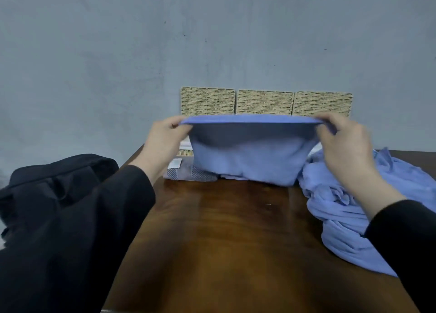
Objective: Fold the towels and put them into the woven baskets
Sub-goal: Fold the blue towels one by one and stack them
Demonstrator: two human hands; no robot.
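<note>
Both hands, left (165, 135) and right (342, 140), pinch the top corners of a blue towel (247, 157) above the desk (224, 230), before the baskets (264, 101). Soft, light, probably limp; corners suit gripping.

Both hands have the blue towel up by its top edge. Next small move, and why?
Probably lower the far edge forward to fold it in half: left hand and right hand pinch the towel's corners, its bottom resting on the table.
</note>
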